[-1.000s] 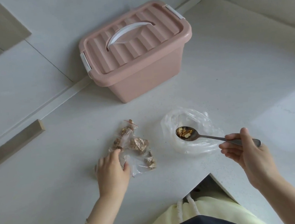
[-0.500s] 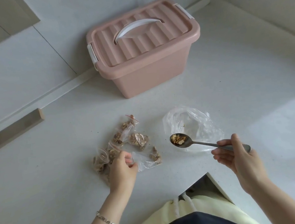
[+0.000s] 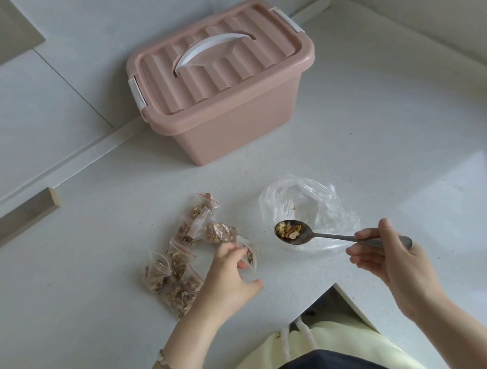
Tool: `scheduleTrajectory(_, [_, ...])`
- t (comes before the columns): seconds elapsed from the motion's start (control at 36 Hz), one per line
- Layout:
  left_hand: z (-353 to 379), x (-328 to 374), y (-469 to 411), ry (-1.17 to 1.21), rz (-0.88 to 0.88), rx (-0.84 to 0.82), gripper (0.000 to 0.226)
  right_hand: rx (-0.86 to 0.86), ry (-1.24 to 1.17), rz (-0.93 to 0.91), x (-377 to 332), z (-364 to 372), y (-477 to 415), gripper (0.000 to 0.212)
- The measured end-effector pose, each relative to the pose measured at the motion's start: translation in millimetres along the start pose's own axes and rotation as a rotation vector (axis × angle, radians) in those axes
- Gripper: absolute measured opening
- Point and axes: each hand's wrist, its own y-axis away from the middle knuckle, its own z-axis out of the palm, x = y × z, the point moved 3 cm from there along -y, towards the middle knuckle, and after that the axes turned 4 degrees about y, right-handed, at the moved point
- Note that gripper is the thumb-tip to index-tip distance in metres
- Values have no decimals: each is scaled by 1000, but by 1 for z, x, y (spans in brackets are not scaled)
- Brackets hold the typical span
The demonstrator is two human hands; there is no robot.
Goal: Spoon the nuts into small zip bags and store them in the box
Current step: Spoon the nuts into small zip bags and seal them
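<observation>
The left hand point(image 3: 227, 275), which half a second before lay on the filled zip bags point(image 3: 180, 252), had lifted one small bag point(image 3: 248, 255) pinched between thumb and fingers. The right hand point(image 3: 387, 254) still gripped the spoon point(image 3: 327, 235), its nuts point(image 3: 288, 230) level above the large clear bag point(image 3: 308, 207). The pink box point(image 3: 223, 95) stayed closed behind.

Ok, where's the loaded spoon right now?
Head view, right of centre: the spoon is in the right hand, its bowl over the near edge of the clear bag.
</observation>
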Motion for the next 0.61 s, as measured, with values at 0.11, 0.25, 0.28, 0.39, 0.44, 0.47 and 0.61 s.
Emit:
scheduleTrajectory(0.11, [2,6,-4,-86,114,60,42,-21,3,-17,-7,2,3,45])
scheduleTrajectory(0.25, [1,14,-5,-197,258,179,24,-55,9,-55,-18,9,6,44])
scheduleTrajectory(0.28, [1,16,-4,-222,281,199,22,-65,17,-64,-20,11,7,44])
scheduleTrajectory(0.39, [2,19,-6,-278,327,247,27,-79,109,-141,-27,19,9,45])
scheduleTrajectory(0.44, [3,21,-5,-274,338,261,27,-81,162,-200,-29,24,10,44])
scheduleTrajectory(0.47, [4,21,-5,-270,341,262,27,-88,189,-230,-29,26,11,44])
scheduleTrajectory(0.61, [8,22,-3,-242,333,267,26,-151,376,-386,-28,40,23,40])
